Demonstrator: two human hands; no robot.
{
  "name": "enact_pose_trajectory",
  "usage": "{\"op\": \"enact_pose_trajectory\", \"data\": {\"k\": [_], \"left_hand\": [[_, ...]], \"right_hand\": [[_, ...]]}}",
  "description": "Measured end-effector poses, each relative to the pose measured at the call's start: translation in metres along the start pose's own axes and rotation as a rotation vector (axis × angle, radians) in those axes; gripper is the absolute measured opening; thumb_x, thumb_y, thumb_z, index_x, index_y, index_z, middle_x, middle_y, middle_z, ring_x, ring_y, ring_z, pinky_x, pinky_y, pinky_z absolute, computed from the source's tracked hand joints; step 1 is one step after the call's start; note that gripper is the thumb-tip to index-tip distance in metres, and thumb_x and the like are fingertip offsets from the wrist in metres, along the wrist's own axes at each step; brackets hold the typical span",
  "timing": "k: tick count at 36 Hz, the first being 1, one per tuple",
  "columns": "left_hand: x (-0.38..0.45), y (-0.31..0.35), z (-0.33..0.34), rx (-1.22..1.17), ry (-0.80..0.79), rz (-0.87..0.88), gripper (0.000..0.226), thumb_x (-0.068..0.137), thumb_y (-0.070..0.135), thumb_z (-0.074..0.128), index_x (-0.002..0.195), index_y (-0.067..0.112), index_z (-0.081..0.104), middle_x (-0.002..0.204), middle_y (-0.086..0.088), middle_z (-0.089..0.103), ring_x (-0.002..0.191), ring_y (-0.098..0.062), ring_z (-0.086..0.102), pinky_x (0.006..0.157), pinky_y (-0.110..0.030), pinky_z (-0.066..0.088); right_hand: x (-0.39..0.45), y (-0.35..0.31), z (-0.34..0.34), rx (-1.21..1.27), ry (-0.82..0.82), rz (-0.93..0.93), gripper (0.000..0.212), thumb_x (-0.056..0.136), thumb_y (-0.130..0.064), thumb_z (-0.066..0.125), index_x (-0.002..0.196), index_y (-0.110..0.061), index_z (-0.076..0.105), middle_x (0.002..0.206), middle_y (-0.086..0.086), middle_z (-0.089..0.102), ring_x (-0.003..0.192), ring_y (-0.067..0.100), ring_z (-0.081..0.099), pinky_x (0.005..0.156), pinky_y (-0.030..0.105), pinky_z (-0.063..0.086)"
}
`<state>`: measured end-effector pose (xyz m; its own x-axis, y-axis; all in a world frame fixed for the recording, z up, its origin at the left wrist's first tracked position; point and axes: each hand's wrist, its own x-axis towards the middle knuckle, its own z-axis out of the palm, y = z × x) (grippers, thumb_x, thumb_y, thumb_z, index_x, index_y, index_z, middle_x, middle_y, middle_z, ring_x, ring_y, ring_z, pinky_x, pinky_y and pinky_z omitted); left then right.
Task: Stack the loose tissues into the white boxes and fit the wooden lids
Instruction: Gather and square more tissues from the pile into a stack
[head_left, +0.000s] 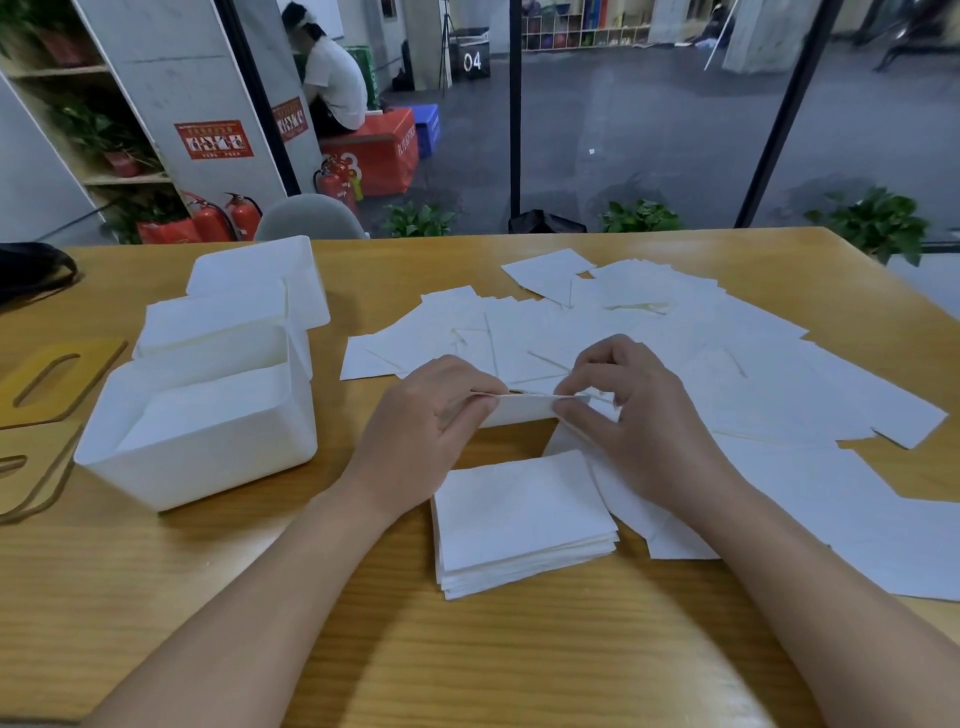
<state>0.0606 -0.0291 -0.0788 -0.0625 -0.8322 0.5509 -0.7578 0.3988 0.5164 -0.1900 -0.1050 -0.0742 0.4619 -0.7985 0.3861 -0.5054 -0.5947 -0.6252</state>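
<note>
Head view: we pinch a tissue (524, 408) w/ left hand (421, 421) & right hand (623, 410), probably mid-fold; thin sheet could tear or skew, spoiling the stack (524, 519).

A single head-worn view is provided, directed forward and steeply down onto the wooden table (519, 649) from close range. The near tabletop is seen below; the floor beyond is seen above. No second view is supplied.
</note>
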Motion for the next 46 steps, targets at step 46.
{"op": "enact_pose_trajectory", "data": {"k": [46], "left_hand": [[0.032, -0.012, 0.013, 0.044, -0.107, -0.31, 0.017, 0.108, 0.026, 0.06, 0.116, 0.035, 0.073, 0.11, 0.022, 0.069, 0.107, -0.003, 0.06, 0.086, -0.022, 0.048]], "right_hand": [[-0.007, -0.004, -0.004, 0.141, -0.388, 0.077, 0.012, 0.091, -0.055, 0.082, 0.094, -0.043, 0.08, 0.062, -0.011, 0.055, 0.055, 0.004, 0.048, 0.053, 0.019, 0.039]]}}
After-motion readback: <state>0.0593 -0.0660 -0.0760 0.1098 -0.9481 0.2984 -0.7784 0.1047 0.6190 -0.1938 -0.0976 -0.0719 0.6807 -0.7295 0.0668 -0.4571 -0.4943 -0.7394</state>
